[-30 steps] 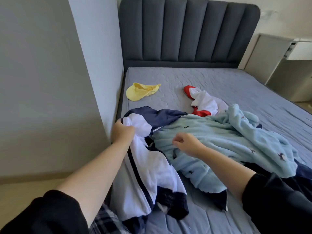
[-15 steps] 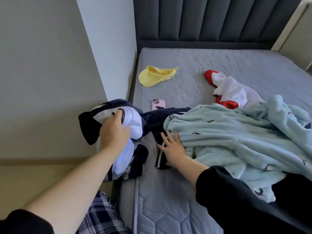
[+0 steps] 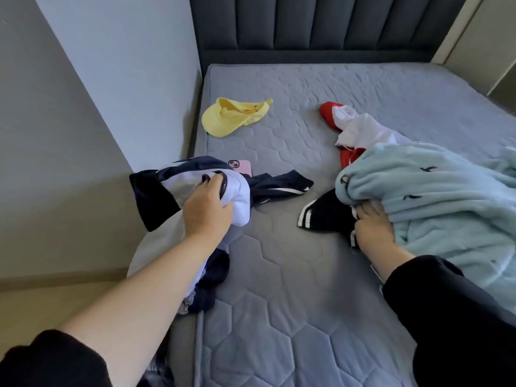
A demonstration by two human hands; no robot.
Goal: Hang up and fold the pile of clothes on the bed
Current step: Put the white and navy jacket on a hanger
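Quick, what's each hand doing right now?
Left hand: grips the white and navy jacket.
Right hand: fingers tucked under the blue fleece; cannot tell.

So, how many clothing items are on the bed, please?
5: yellow cap by the wall, red-and-white garment beyond the light blue fleece, navy-and-white jacket in left hand, black striped garment at right hand. Others may be hidden.

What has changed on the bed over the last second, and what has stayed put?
The left hand, gripping the white and navy jacket throughout, pulled it left towards the bed's edge, uncovering a pink phone. The right hand, flat half a second ago, now grips the light blue fleece at its edge. The yellow cap and red and white garment stayed put.
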